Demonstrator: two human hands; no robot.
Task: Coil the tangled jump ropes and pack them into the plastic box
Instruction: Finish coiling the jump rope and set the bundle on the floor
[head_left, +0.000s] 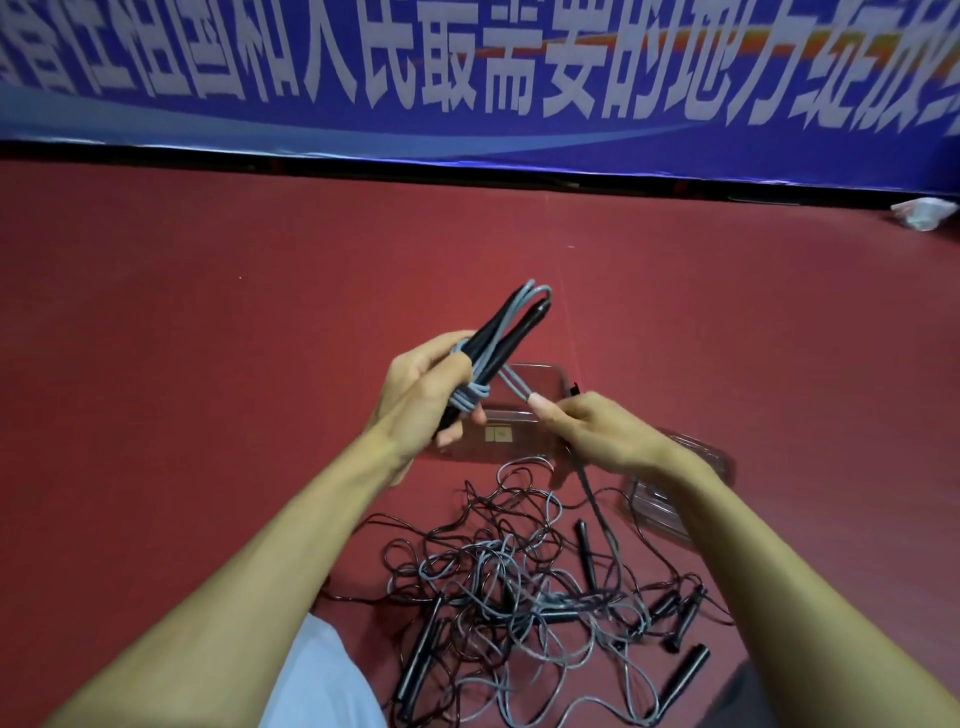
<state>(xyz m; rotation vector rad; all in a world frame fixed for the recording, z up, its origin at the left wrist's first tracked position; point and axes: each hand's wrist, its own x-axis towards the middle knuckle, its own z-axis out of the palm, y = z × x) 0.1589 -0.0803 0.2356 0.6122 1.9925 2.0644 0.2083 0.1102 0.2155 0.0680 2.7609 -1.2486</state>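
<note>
In the head view, the left hand (423, 387) gripped a grey jump rope (511, 332) coiled round its black handles, the right hand (592, 431) pinched its loose loop, seemingly above the clear rectangular plastic box (545, 379), near tangled ropes (498, 582) on the red floor (208, 312)

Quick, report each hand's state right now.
Left hand: grips the coiled grey jump rope.
Right hand: pinches that rope's loose loop.
</note>
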